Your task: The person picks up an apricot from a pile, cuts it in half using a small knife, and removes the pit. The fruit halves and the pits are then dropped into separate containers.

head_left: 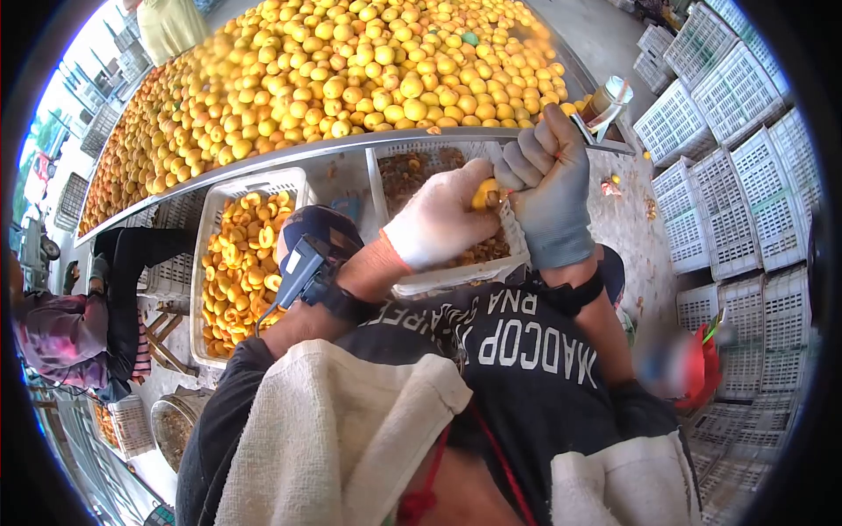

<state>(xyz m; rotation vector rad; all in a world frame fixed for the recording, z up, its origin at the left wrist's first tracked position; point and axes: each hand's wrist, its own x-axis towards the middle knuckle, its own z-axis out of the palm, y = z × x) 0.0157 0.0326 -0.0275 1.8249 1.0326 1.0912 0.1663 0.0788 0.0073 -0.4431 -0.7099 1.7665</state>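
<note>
My left hand (443, 215), in a white glove, is closed around a yellow apricot (484, 195). My right hand (553, 193), in a grey glove, is curled into a fist right beside the fruit. A small brownish thing shows between the two hands at the apricot's edge; what the right fingers grip is hidden. Both hands are over a white crate (519, 249) with brown pits or scraps in it. To the left stands another white crate (198, 289) full of pitted apricot halves (241, 263).
Whole apricots (351, 70) cover a large metal-edged table (342, 143) ahead. A jar (607, 98) stands at its right corner. Stacked white crates (728, 202) line the right side. Another person (74, 337) sits at left near a bucket (175, 425). A red bag (699, 373) is at right.
</note>
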